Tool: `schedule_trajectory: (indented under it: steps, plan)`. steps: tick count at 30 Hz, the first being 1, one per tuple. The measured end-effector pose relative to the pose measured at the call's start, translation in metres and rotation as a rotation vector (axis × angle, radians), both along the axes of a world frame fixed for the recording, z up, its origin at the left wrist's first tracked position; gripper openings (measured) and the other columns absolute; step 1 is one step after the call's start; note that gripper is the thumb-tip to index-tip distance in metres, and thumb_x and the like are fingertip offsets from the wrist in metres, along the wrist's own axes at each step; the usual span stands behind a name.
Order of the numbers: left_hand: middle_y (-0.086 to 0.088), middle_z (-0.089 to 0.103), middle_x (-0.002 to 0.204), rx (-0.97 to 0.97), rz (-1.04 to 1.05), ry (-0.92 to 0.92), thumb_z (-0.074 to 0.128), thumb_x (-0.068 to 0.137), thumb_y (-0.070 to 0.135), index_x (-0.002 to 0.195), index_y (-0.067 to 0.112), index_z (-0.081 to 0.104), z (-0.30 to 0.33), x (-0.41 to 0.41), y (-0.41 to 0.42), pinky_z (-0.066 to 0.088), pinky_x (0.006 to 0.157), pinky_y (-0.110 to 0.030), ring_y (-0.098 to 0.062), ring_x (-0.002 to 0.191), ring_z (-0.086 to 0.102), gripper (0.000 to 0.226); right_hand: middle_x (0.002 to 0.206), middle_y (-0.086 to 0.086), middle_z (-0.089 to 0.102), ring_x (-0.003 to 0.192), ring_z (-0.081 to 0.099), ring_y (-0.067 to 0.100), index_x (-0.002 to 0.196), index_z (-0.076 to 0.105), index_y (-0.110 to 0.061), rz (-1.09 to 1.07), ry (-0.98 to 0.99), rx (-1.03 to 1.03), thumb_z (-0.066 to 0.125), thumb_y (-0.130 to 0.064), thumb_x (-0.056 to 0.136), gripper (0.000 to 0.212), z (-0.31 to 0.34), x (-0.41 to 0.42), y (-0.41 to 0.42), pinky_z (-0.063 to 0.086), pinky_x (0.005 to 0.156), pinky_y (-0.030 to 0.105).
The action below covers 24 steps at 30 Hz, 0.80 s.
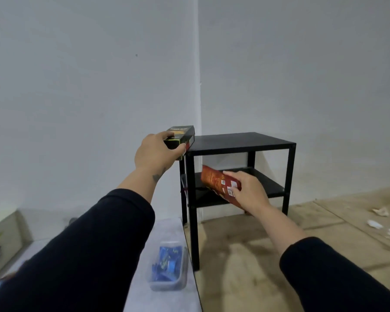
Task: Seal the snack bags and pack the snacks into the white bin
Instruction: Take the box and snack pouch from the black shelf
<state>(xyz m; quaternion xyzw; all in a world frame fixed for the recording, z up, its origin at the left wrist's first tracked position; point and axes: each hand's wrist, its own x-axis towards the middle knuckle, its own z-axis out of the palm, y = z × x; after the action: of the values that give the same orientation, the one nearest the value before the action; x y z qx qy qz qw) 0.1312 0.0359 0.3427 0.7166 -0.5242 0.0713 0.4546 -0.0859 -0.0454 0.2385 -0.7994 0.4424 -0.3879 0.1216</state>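
The left hand (154,149) grips a dark green snack box (181,137) at the black metal shelf unit's (239,143) top corner. The right hand (249,192) holds a red snack bag (216,181) before its lower shelf. A clear plastic tub (167,266) of blue clips sits on the white bench (142,289).

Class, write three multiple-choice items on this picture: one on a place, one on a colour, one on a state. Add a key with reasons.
1. Where is the clear container of blue clips?
A. on the white table
B. on the black shelf
C. on the floor

2. What colour is the two-tier shelf unit?
A. white
B. black
C. red

3. What is the right hand doing?
A. hanging empty
B. holding a red snack package
C. pressing the wall

Key: A, it sits on the white table; B, frame and boards are black; B, fingers wrap the package.
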Motion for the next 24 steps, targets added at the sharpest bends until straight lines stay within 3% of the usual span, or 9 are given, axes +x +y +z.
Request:
schedule_trajectory:
  steps: [2,7,10,15,17,20,22,24]
  plan:
    - [0.004,0.062,0.12,-0.004,0.006,0.002,0.064,0.074,0.052,0.124,0.036,0.058,-0.004,0.003,0.018,0.051,0.078,-0.032,-0.017,0.106,0.06,0.054,0.116,-0.003,0.064,0.104,0.061,0.015,0.128,0.058,-0.028,0.014,-0.101,0.032,0.061,-0.01,0.089,0.044,0.005,-0.003,0.017,0.053,0.089,0.033]
    - [0.001,0.063,0.118,0.04,0.046,0.022,0.063,0.076,0.051,0.126,0.033,0.057,-0.033,0.028,0.1,0.051,0.075,-0.032,-0.02,0.103,0.061,0.054,0.104,-0.01,0.059,0.081,0.068,0.012,0.136,0.045,-0.041,0.133,-0.162,0.131,0.059,-0.002,0.09,0.062,0.02,-0.001,0.1,0.06,0.06,0.03]
    - [0.0,0.064,0.118,0.106,0.091,0.045,0.062,0.076,0.051,0.127,0.032,0.057,-0.052,0.046,0.142,0.053,0.078,-0.035,-0.021,0.103,0.061,0.055,0.101,-0.001,0.062,0.08,0.067,0.011,0.134,0.042,-0.042,0.194,-0.157,0.202,0.059,-0.003,0.09,0.061,0.029,0.011,0.137,0.057,0.054,0.022]
    - [-0.001,0.066,0.113,0.159,0.162,0.083,0.062,0.074,0.053,0.124,0.033,0.059,-0.081,0.084,0.208,0.055,0.082,-0.04,-0.022,0.1,0.063,0.055,0.119,0.0,0.058,0.081,0.059,0.004,0.12,0.061,-0.025,0.28,-0.071,0.25,0.058,-0.011,0.091,0.033,0.026,0.066,0.177,0.048,0.056,0.013]
    - [-0.001,0.067,0.109,0.169,0.204,0.105,0.063,0.072,0.055,0.12,0.034,0.06,-0.092,0.103,0.235,0.056,0.08,-0.04,-0.022,0.096,0.064,0.052,0.117,-0.002,0.056,0.084,0.061,0.008,0.125,0.059,-0.024,0.327,-0.05,0.307,0.059,-0.014,0.091,0.035,0.021,0.096,0.191,0.052,0.062,0.018]
    - [-0.002,0.068,0.108,0.19,0.292,0.131,0.066,0.074,0.053,0.12,0.033,0.061,-0.111,0.136,0.275,0.056,0.077,-0.038,-0.022,0.093,0.064,0.05,0.118,0.0,0.061,0.1,0.063,0.016,0.124,0.062,-0.023,0.389,-0.026,0.304,0.061,-0.008,0.089,0.038,0.01,0.147,0.208,0.057,0.084,0.035]
    - [-0.001,0.067,0.11,0.196,0.372,0.136,0.066,0.075,0.053,0.121,0.032,0.06,-0.123,0.16,0.3,0.055,0.069,-0.03,-0.02,0.09,0.064,0.051,0.118,0.002,0.065,0.101,0.062,0.016,0.122,0.064,-0.022,0.449,-0.021,0.288,0.063,-0.004,0.085,0.041,0.003,0.184,0.217,0.053,0.084,0.027]
    - [-0.001,0.064,0.116,0.21,0.471,0.133,0.066,0.076,0.053,0.123,0.034,0.058,-0.136,0.185,0.325,0.051,0.068,-0.027,-0.02,0.095,0.063,0.052,0.111,-0.001,0.065,0.093,0.06,0.011,0.122,0.064,-0.02,0.526,-0.014,0.308,0.064,-0.001,0.082,0.044,-0.003,0.224,0.228,0.045,0.069,0.011]
